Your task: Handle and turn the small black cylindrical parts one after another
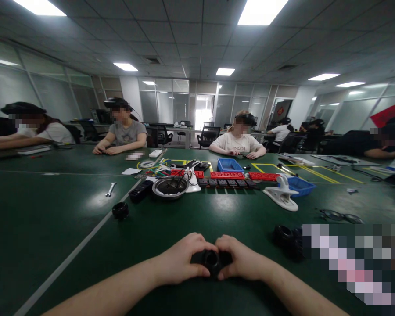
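Note:
A round black part with a hole through its middle [212, 259] is between my two hands, low over the green table. On its left side, my left hand [188, 259] grips it, the thumb at the lower front and the fingers over the top. From the right, my right hand [237, 258] closes round the same part, thumb below. The fingertips nearly meet above it. A similar black ring-shaped piece [120, 211] stands alone at the left. More such black pieces [283, 235] lie together to the right of my right hand, partly behind a blurred patch.
Across the green table [224, 224] lie a wrench [111, 189], a round metal-rimmed dish [170, 188], red trays [227, 175], a blue bin [229, 165], a white clamp-like stand [283, 195] and glasses [342, 216]. Several people sit around the room.

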{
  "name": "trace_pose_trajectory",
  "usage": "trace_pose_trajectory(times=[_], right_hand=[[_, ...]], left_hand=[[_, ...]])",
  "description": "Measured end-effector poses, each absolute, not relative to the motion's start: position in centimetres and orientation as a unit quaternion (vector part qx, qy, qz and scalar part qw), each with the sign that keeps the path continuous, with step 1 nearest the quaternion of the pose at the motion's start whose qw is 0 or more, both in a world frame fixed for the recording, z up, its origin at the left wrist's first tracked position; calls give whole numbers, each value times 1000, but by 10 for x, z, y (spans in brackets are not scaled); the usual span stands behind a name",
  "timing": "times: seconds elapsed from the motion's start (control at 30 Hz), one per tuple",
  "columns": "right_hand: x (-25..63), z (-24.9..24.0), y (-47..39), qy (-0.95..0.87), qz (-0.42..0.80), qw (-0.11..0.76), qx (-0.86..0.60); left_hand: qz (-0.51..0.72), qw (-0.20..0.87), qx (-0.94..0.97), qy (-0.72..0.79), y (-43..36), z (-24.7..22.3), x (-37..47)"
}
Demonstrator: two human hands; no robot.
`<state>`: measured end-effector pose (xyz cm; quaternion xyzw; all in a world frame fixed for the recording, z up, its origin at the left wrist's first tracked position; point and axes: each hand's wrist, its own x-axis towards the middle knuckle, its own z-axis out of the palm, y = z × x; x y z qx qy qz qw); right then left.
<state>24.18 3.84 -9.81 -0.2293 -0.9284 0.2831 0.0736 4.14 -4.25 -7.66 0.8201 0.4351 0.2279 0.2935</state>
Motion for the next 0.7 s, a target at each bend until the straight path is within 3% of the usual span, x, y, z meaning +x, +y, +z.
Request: trace_pose_trajectory(times=[0.3, 0.53, 0.7], right_hand=[[228, -102, 7, -918, 116, 130, -356], [238, -98, 28, -933, 280, 82, -212], [235, -105, 29, -914, 281, 103, -274]], left_hand=[[260, 187, 740, 592, -55, -87, 57], [211, 227, 837, 451, -47, -76, 45], [223, 214, 818, 485, -50, -83, 50]])
